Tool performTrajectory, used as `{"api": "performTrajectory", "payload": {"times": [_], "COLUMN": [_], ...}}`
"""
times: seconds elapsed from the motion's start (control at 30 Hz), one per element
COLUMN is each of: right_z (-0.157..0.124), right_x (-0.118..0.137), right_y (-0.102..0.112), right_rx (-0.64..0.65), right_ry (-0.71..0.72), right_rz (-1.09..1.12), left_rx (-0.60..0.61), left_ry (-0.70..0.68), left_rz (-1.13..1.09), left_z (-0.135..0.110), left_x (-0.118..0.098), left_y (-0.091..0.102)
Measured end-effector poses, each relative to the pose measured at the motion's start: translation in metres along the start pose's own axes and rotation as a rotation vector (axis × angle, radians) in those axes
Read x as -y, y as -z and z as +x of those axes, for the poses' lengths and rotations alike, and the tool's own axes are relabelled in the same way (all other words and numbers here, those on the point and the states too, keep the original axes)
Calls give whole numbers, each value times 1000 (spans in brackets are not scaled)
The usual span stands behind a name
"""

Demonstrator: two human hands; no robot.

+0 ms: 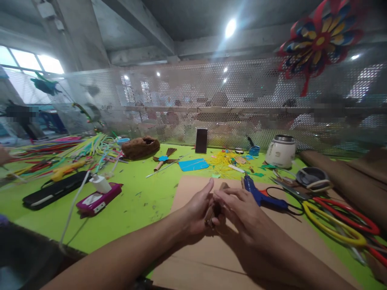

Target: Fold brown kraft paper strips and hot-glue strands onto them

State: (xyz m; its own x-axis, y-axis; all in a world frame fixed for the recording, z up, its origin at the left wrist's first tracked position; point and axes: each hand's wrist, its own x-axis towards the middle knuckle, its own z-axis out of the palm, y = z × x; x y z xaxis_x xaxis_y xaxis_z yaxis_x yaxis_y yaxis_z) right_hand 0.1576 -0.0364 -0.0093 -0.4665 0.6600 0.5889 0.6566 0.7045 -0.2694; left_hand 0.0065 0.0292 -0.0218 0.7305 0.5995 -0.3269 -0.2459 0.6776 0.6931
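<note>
My left hand [198, 211] and my right hand [243, 209] meet over a tan cardboard sheet [193, 257] on the green table. Between them they hold a small dark brown piece [215, 211], mostly covered by my fingers; its kind I cannot make out. My left thumb points up, and its other fingers curl under the piece. From the other side, my right fingers bend over it. Just beyond my right hand lies a blue glue gun [263, 195]. Scissors with red handles [347, 213] and scissors with yellow handles [332, 227] lie further right.
Ahead are a blue sheet [193, 164], a propped phone [201, 141], yellow scraps [225, 163] and a white flask [281, 151]. At left lie a purple power strip [101, 197], a black case [56, 189], a yellow glue gun [68, 171] and colourful strips [75, 149]. Perforated metal closes the back.
</note>
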Motion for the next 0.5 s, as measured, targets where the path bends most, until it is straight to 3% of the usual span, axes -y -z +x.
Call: {"api": "performTrajectory", "payload": {"times": [0.17,0.37,0.5], "right_z": [0,-2,-3], "right_x": [-3,7,12], "right_y": [1,3,-2], "right_rx": [70,7,18], "right_ry": [31,85,121], "right_rz": [93,64,16], "left_rx": [-35,-156,-120], "left_ry": [-26,-23,-43], "left_rz": [-31,-38,-50], "left_z": [1,-2,-3], "left_x": [-1,0,0], "left_y": [-2,-7,-12]}}
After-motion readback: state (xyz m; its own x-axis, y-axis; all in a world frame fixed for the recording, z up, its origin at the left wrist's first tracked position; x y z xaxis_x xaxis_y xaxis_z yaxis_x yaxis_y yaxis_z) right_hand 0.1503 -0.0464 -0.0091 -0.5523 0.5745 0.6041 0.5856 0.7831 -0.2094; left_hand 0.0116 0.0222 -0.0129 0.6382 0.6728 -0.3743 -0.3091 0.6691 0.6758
